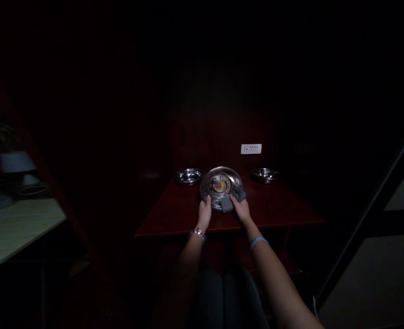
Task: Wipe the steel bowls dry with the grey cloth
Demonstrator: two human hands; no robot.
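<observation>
A round, shiny metal plate with a yellow and red sticker at its centre is held tilted up above the front of a dark red table. My left hand grips its lower left rim, thumb on the face and the other fingers hidden behind. At the lower right rim, my right hand is closed on a grey cloth, which lies against the plate's face and edge. Two metal bowls rest farther back: one bowl to the left of the plate, another bowl to the right.
The red table stands between dark side panels. On the back wall is a white socket panel. A pale tabletop and a white lamp are at far left. My knees are below the table's front edge.
</observation>
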